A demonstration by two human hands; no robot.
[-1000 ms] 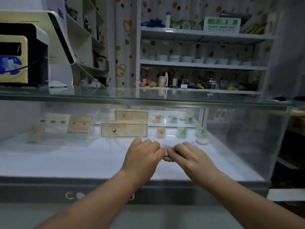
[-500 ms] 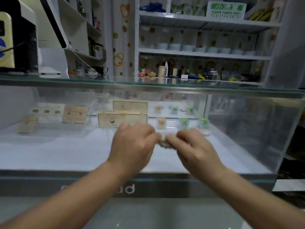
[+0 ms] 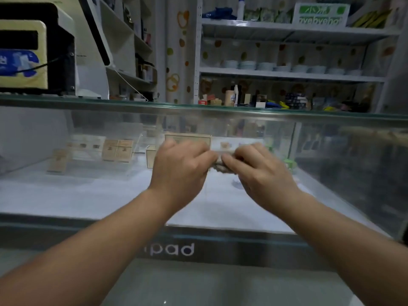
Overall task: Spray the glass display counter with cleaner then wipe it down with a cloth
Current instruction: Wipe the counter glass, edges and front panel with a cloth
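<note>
Both hands sit higher against the front pane than half a second ago, the bundle between them raised with them. At the centre of the frame the left hand [image 3: 181, 171] and right hand [image 3: 262, 175] meet, fingers curled, pinching a small greyish cloth [image 3: 220, 167] from either side; only a crumpled wad shows between the fingertips. They hang in front of the glass display counter [image 3: 66, 195], below its top edge. Behind the pane, pale boxes [image 3: 117, 150] stand at centre left. White shelves [image 3: 287, 75] fill the upper right.
</note>
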